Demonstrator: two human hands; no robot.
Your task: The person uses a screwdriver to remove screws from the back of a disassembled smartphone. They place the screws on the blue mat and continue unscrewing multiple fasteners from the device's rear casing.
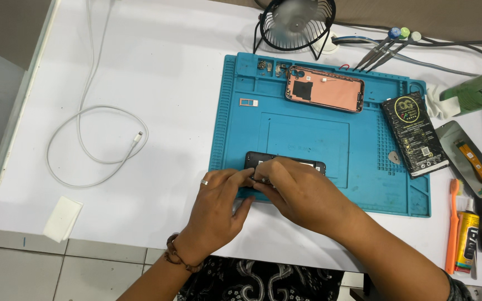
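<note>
At the near edge of a teal repair mat (308, 139), both hands meet over a dark phone frame (285, 163) that lies flat, its far edge showing beyond the knuckles. The left hand (218, 198), with a ring on one finger and a beaded bracelet at the wrist, has its fingers curled together against the frame's left end, pinning it to the mat. The right hand (297, 192) covers the middle of the frame, its fingertips pinched close on something small at the top edge; what is pinched cannot be made out.

Work this fine seems to want the frame held dead still, the wrists resting on the table, and a light, straight pull or press, since small parts can slip or bend.

Farther back on the mat lie a pink phone back housing (324, 88), a small card tray (248, 102) and a few tiny parts (263, 64) in the corner cells. A black battery (415, 135) overhangs the mat's right edge, with a pick (394, 159) beside it. The white table (157, 61) also carries a coiled white cable (101, 139), a small black fan (297, 22), three screwdrivers (386, 47), a screen panel (470, 159), an orange toothbrush (453, 223) and a glue tube (467, 239). Below is pale tiled floor (57, 273).
</note>
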